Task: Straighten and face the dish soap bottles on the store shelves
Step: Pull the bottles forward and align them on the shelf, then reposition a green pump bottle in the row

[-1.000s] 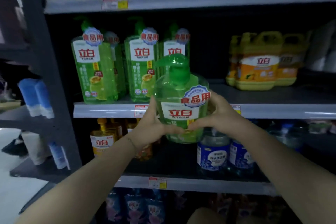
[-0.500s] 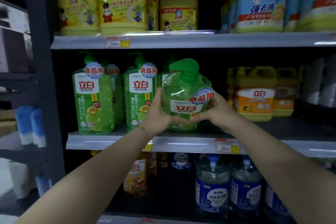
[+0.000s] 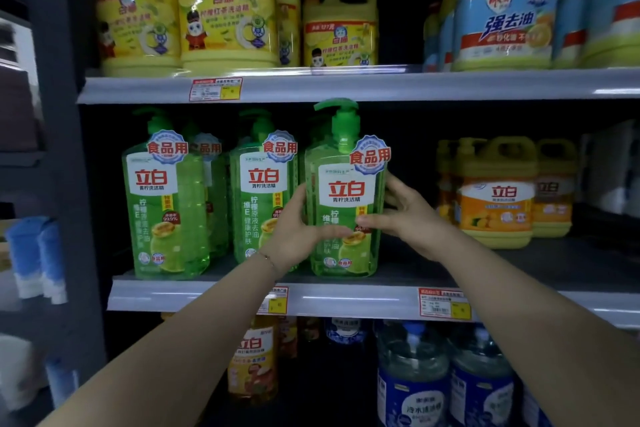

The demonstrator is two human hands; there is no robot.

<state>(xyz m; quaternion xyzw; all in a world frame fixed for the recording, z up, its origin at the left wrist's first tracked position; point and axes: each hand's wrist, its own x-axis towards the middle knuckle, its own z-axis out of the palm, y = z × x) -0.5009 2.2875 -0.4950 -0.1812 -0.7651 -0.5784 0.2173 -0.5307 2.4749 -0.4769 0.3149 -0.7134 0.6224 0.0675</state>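
The green pump bottle stands at the front of the middle shelf, just right of the centre of our head view. Its base seems to rest on the shelf board. Its long axis runs straight from twelve to six o'clock, with the pump at twelve, and its label faces us squarely.

Our left hand holds the bottle's left side, so the bottle lies at three o'clock from that hand. The thumb is laid across the lower label, and the fingers wrap out of sight behind. Our right hand holds the other side, with the bottle at nine o'clock from it. Its thumb crosses the front toward the left thumb, and its fingers are spread along the right edge. Both hands grip the bottle and neither is nearer than the other. Both forearms reach up from about six o'clock.

At nine o'clock from the bottle, a second green bottle stands just beside it, partly hidden behind the left hand. A third green bottle stands farther that way. The orange jugs sit well apart at three o'clock.

We judge that the coming move turns on keeping the axis upright while releasing evenly. After that, only a small nudge would be needed to bring the bottle level with its neighbours.
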